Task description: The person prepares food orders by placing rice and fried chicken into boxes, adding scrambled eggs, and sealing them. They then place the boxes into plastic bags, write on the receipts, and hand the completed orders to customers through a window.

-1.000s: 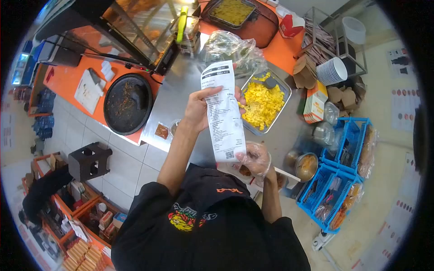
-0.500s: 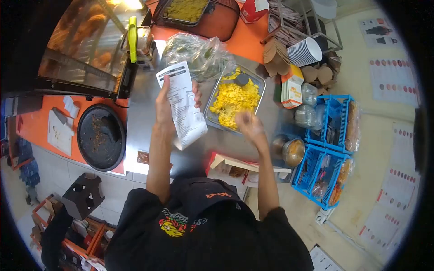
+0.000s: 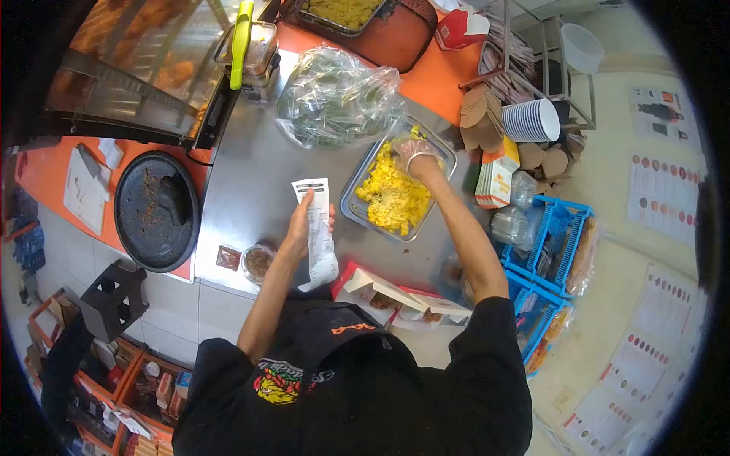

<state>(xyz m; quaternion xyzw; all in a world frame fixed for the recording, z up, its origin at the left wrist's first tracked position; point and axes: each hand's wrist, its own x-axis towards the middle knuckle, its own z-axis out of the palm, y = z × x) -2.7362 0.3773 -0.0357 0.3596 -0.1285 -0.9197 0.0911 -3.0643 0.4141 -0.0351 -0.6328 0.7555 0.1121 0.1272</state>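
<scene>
My left hand point(image 3: 299, 226) grips a long printed paper receipt point(image 3: 321, 254) near the steel table's front, thumb on top and fingers behind. A clear plastic glove covers my right hand point(image 3: 418, 154), which is curled low over the far right part of a metal tray point(image 3: 349, 204). Yellow crumbly food, like scrambled egg point(image 3: 388, 199), fills much of that tray. What the right fingers hold is hidden from me. Beyond the tray lies a clear plastic bag of green leaves point(image 3: 334, 99).
Open boxes point(image 3: 380, 296) line the front edge; a small tub point(image 3: 258, 262) and a sachet point(image 3: 228, 257) lie front left. A stone mortar point(image 3: 156, 247) is farther left. Stacked paper cups point(image 3: 525, 121) and blue baskets point(image 3: 544, 262) stand at right. A glass food warmer point(image 3: 144, 72) is back left.
My right hand has moved away from me, from the tray's near edge to its far right part. My left hand and the receipt have come lower, nearer my body. The view has shifted.
</scene>
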